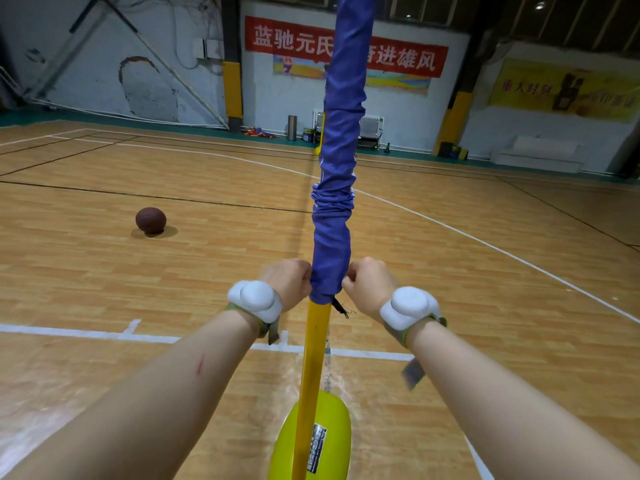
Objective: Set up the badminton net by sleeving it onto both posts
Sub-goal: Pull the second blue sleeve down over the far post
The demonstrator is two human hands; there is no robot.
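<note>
Pictured on an indoor wooden court: partway through dressing the near yellow post [315, 358] with a badminton net. Clamped on the lower hem of the net's blue sleeve [334, 216], one to each side, the left hand [289, 282] and the right hand [370, 285], fingers curled tight into the cloth, set apart only by the pole between them. Threaded over the upper run of the pole and rising out of the top of the view, with the fabric bunched into folds about halfway up the visible length. Bare yellow below the hem, all the way down to the yellow-green base [337, 420] on the floor; judged a good stretch left to draw down, and the bunching left to smooth. Dangling just under the hem, beside the right hand, a frayed black cord [341, 308]; faintly showing lower down along the pole, what looks like net mesh [329, 372]. Far across the court, just left of the sleeve, apparently a second post [321, 133]; too small to tell whether dressed, so the far end counted as not shown done. Strapped on both wrists, white sensor pods [254, 301]. Lying well off to the left, a brown basketball [151, 220]; hung on the back wall, a red banner [287, 39].
</note>
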